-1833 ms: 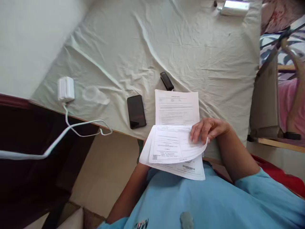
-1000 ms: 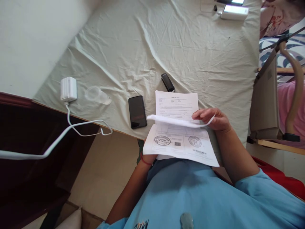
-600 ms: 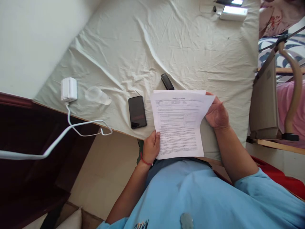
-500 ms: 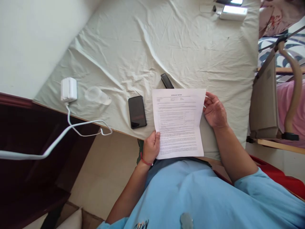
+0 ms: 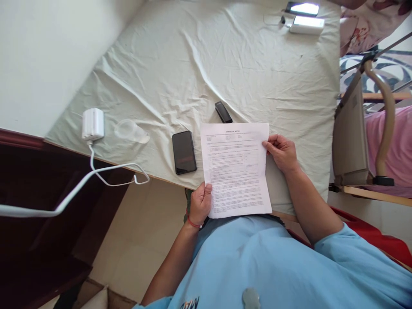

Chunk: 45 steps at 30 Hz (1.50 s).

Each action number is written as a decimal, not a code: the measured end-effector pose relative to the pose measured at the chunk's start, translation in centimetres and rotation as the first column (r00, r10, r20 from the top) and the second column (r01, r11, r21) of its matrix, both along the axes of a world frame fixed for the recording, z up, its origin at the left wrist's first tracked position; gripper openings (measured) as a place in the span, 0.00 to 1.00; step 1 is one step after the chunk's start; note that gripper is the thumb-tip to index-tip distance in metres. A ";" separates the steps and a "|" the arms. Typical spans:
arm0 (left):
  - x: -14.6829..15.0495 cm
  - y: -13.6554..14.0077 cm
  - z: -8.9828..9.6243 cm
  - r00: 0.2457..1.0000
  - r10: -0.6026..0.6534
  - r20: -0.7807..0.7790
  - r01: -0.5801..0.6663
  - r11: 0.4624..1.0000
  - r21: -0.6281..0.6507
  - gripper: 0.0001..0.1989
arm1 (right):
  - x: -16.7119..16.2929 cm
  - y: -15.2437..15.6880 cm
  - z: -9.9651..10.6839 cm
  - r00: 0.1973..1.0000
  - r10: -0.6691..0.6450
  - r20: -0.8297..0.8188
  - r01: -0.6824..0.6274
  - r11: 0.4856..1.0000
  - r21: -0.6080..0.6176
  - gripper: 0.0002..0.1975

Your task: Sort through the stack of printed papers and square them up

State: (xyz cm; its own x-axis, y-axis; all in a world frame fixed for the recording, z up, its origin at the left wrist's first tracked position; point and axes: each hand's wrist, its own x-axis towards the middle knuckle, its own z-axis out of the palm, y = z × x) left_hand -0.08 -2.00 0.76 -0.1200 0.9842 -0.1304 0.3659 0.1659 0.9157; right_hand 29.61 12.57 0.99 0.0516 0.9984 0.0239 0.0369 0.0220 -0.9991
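Bedsheet (image 5: 225,64): both hands gripping papers (image 5: 236,169).

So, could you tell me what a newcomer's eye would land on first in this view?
Probably the white printed sheet of paper at the near edge of the wrinkled pale cloth-covered table, gripped by the left hand at its lower corner and the right hand at its right edge. Just left of it lies a black smartphone, with a small black stapler-like object above.

Table (image 5: 106,161) covered by wrinkled pale cloth (image 5: 244,64). On cloth: white adapter (image 5: 92,123) with cable over near edge, clear plastic cup (image 5: 131,131) on its side just beside it, black phone (image 5: 183,152), small black stapler (image 5: 223,112), white power bank (image 5: 307,25) and lit phone (image 5: 301,8) at far edge.
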 end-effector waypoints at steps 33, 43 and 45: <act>2.8 2.0 7.5 1.000 0.013 0.013 -0.017 0.948 0.318 0.22 | 0.2 -0.6 1.3 0.945 0.187 -0.268 -0.277 0.893 -0.355 0.30; 4.6 4.1 8.9 0.959 -0.100 0.265 0.014 0.952 0.307 0.21 | 0.2 -0.8 1.5 0.914 0.208 -0.347 -0.331 0.877 -0.347 0.31; 5.1 4.2 8.9 0.934 -0.095 0.344 -0.003 0.961 0.275 0.22 | 0.2 -0.8 1.6 0.868 0.237 -0.437 -0.395 0.863 -0.316 0.33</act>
